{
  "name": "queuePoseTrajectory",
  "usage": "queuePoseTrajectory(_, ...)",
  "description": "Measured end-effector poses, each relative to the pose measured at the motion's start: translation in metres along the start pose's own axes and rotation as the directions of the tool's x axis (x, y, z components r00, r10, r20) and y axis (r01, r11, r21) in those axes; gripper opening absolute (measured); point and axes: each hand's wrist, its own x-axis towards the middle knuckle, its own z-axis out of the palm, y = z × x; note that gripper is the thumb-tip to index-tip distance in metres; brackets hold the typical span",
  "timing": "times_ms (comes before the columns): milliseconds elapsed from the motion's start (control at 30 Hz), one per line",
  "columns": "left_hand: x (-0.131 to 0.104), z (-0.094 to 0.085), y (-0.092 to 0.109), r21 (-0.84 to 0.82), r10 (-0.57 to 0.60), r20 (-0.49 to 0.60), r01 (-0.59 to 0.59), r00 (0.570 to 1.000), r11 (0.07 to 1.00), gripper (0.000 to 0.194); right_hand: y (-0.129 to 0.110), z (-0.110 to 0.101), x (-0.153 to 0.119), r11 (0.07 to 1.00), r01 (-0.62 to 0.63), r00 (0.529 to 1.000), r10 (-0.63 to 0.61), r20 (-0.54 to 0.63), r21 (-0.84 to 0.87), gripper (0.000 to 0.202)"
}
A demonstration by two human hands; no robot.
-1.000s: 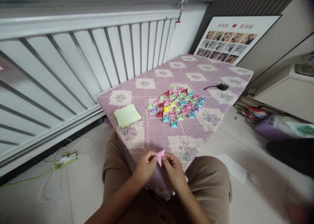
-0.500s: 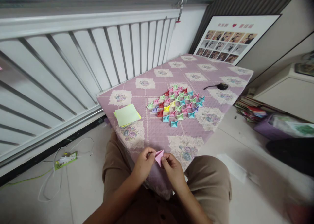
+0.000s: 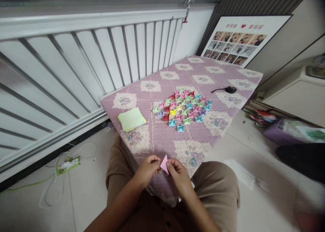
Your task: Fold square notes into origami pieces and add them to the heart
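Observation:
A small folded pink paper (image 3: 164, 164) is held over the table's near edge, pinched on its left side by my left hand (image 3: 150, 169) and on its right side by my right hand (image 3: 178, 175). Both hands have their fingers closed on it. Beyond them, several small folded paper pieces (image 3: 186, 106) in red, pink, green, blue, yellow and purple lie in slanting rows on the tablecloth. A stack of square paper sheets (image 3: 132, 119), pale green on top with yellow beneath, rests at the table's left side.
The table (image 3: 162, 137) has a purple floral cloth. A black object with a short cable (image 3: 230, 89) lies at its right. A white radiator (image 3: 101, 56) borders the left, and a photo board (image 3: 233, 39) leans behind. A power strip (image 3: 68, 166) is on the floor.
The pink paper has turned between my fingers, and its tip now points more straight up. My left hand has shifted slightly around its left edge.

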Motion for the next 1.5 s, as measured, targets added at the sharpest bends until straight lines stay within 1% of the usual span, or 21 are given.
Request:
queuePoseTrajectory(67, 0.000, -0.001, -0.001, -0.034, -0.030, 0.003, 0.030, 1.000, 0.999, 0.022, -0.001, 0.000, 0.000, 1.000, 0.004, 1.000, -0.004, -0.008, -0.004, 0.030)
queuePoseTrajectory(100, 0.000, -0.002, -0.001, -0.024, -0.031, 0.003, 0.031, 1.000, 0.999, 0.022, -0.001, 0.000, 0.000, 1.000, 0.008, 1.000, -0.008, -0.015, -0.011, 0.030)
queuePoseTrajectory(267, 0.001, -0.004, -0.001, 0.122, 0.024, -0.005, -0.023, 1.000, 0.992, 0.020, -0.003, 0.002, -0.001, 0.998, 0.035, 0.998, -0.038, -0.042, -0.055, 0.029)
queuePoseTrajectory(333, 0.001, -0.005, -0.001, 0.143, 0.046, -0.007, -0.045, 0.999, 0.989, 0.018, -0.004, 0.002, 0.000, 0.997, 0.046, 0.998, -0.049, -0.045, -0.063, 0.029)
queuePoseTrajectory(433, 0.002, -0.004, -0.001, 0.103, 0.050, 0.002, -0.050, 0.999, 0.993, 0.016, -0.003, 0.002, 0.001, 0.996, 0.048, 0.998, -0.051, -0.034, -0.070, 0.028)
queuePoseTrajectory(567, 0.001, -0.002, -0.002, 0.043, 0.035, 0.001, -0.035, 0.999, 0.998, 0.014, 0.002, -0.001, 0.001, 0.997, 0.026, 1.000, -0.025, 0.018, -0.079, 0.030)
queuePoseTrajectory(700, -0.001, 0.000, 0.000, 0.048, 0.063, -0.011, -0.063, 0.998, 0.997, 0.011, 0.006, -0.002, 0.001, 0.997, 0.002, 1.000, 0.000, 0.029, -0.077, 0.033)
queuePoseTrajectory(767, -0.003, 0.001, 0.002, 0.081, 0.083, -0.022, -0.080, 0.996, 0.993, 0.010, 0.005, -0.001, 0.001, 0.997, 0.008, 1.000, -0.006, 0.026, -0.082, 0.034)
queuePoseTrajectory(900, -0.006, 0.002, 0.006, 0.239, 0.114, -0.040, -0.101, 0.993, 0.966, 0.006, 0.000, 0.001, 0.000, 0.992, 0.060, 0.998, -0.061, -0.006, -0.112, 0.034)
queuePoseTrajectory(967, -0.006, 0.001, 0.006, 0.282, 0.122, -0.038, -0.106, 0.992, 0.954, 0.006, -0.001, 0.002, -0.001, 0.987, 0.089, 0.995, -0.095, -0.037, -0.135, 0.033)
queuePoseTrajectory(1033, -0.006, 0.001, 0.005, 0.266, 0.119, -0.023, -0.109, 0.993, 0.958, 0.007, -0.001, 0.002, -0.001, 0.981, 0.113, 0.990, -0.124, -0.064, -0.157, 0.033)
queuePoseTrajectory(1167, -0.008, 0.002, 0.003, 0.172, 0.083, 0.019, -0.085, 0.996, 0.981, 0.015, 0.000, 0.001, -0.002, 0.973, 0.135, 0.981, -0.158, -0.110, -0.189, 0.032)
queuePoseTrajectory(1233, -0.010, 0.004, 0.004, 0.228, 0.115, 0.027, -0.118, 0.993, 0.966, 0.017, -0.001, 0.001, -0.002, 0.971, 0.143, 0.978, -0.169, -0.126, -0.192, 0.033)
queuePoseTrajectory(1300, -0.011, 0.004, 0.004, 0.339, 0.184, 0.019, -0.179, 0.983, 0.924, 0.015, -0.003, 0.002, -0.002, 0.970, 0.149, 0.975, -0.177, -0.134, -0.193, 0.033)
queuePoseTrajectory(1367, -0.011, 0.004, 0.003, 0.420, 0.232, -0.004, -0.209, 0.973, 0.883, 0.013, -0.006, 0.003, -0.003, 0.970, 0.145, 0.976, -0.173, -0.135, -0.194, 0.034)
queuePoseTrajectory(1433, -0.010, 0.004, 0.002, 0.447, 0.243, -0.027, -0.205, 0.970, 0.870, 0.014, -0.008, 0.003, -0.004, 0.975, 0.125, 0.980, -0.150, -0.130, -0.183, 0.035)
queuePoseTrajectory(1500, -0.009, 0.002, 0.001, 0.433, 0.240, -0.025, -0.206, 0.970, 0.878, 0.015, -0.010, 0.004, -0.004, 0.984, 0.093, 0.988, -0.110, -0.107, -0.152, 0.038)
